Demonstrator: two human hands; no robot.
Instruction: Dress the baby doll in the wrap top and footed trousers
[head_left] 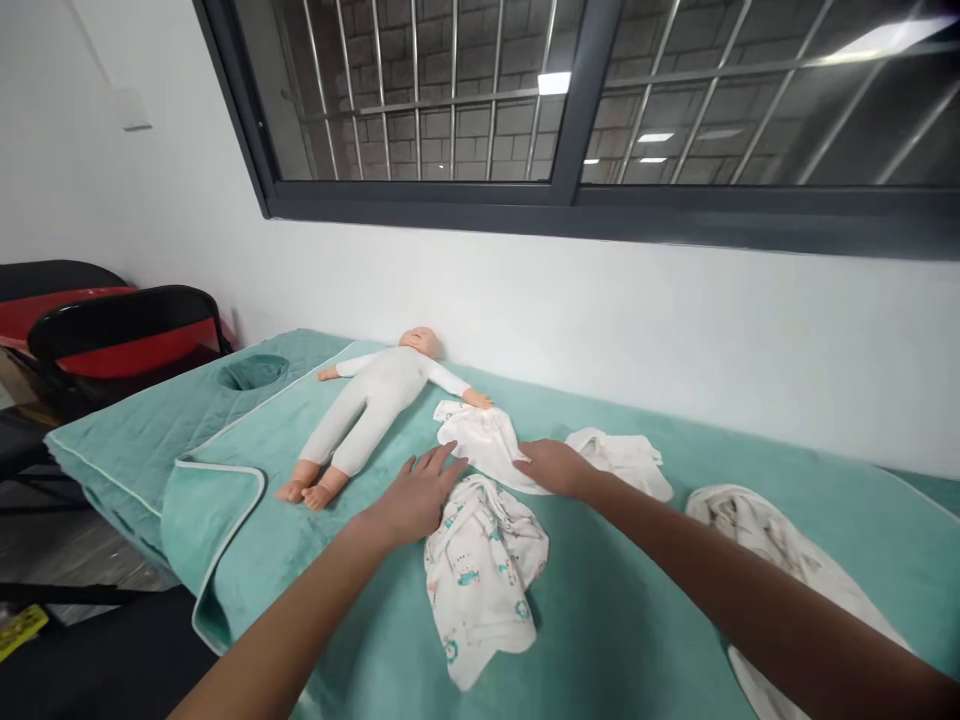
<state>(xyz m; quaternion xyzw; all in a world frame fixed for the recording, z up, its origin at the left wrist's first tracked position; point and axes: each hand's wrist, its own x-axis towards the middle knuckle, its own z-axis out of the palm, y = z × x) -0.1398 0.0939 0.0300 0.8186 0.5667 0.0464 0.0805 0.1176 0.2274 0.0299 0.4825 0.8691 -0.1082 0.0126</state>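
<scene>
A baby doll [373, 403] in a white bodysuit lies on its back on the teal padded table [622, 640], head toward the wall. My left hand [415, 497] lies flat with fingers stretched, touching the upper edge of a white printed baby garment [480, 575]. My right hand [556, 467] rests palm down on a plain white cloth [487, 443] spread beside the doll's arm; its fingers look extended.
Another white cloth [626, 458] lies behind my right forearm, and a patterned one [780, 560] sits at the right. The table has a face hole [253, 372] at its left end. Black and red chairs [112, 335] stand left. A barred window [600, 100] is above.
</scene>
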